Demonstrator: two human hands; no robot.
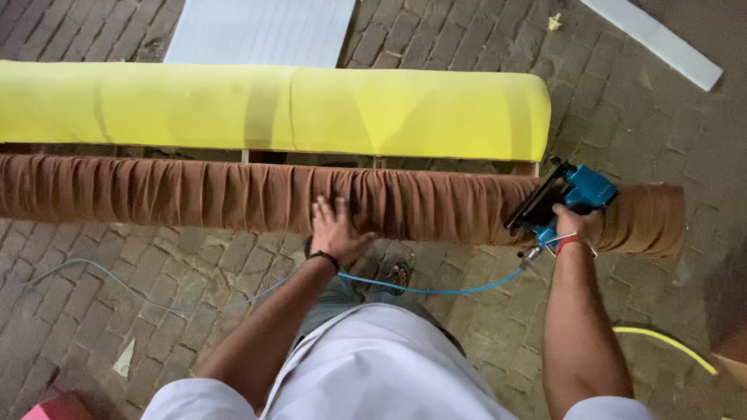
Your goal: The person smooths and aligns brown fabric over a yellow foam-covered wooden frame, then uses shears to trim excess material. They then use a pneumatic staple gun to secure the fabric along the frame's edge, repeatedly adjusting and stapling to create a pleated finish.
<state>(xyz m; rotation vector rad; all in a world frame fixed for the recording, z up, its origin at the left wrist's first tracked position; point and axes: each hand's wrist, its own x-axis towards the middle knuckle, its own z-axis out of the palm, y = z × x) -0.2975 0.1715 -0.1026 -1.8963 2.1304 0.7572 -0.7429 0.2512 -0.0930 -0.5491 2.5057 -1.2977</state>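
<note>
**A:** Where does the brown roll (233, 194) lie, and which way does it run?

**B:** It lies straight across in front of you, long axis left to right, over the brick floor (93, 233). Its gathered brown cloth is pleated across the roll. Its right end shows just past your right hand; its left end runs out of view.

**A:** And your hands?

**B:** Your left hand (336, 229) lies flat and open on the near side of the brown roll, fingers spread, gripping nothing. Your right hand (580, 225) is clenched round the handle of the blue staple gun (564, 198), whose black nose points left and down, pressed against the roll near its right end.

**A:** What else lies about the roll?

**B:** Just behind it, parallel, sits a yellow padded roll (272, 109), ending short of the brown roll's right end. A blue hose (436, 289) runs from the gun's base, on your side of the roll, towards your legs. Behind the yellow roll lies a pale ribbed sheet (264, 31); a white strip (661, 43) lies far behind the roll's right end. A yellow hose (669, 342) curves on the bricks, on your side of that end.
</note>
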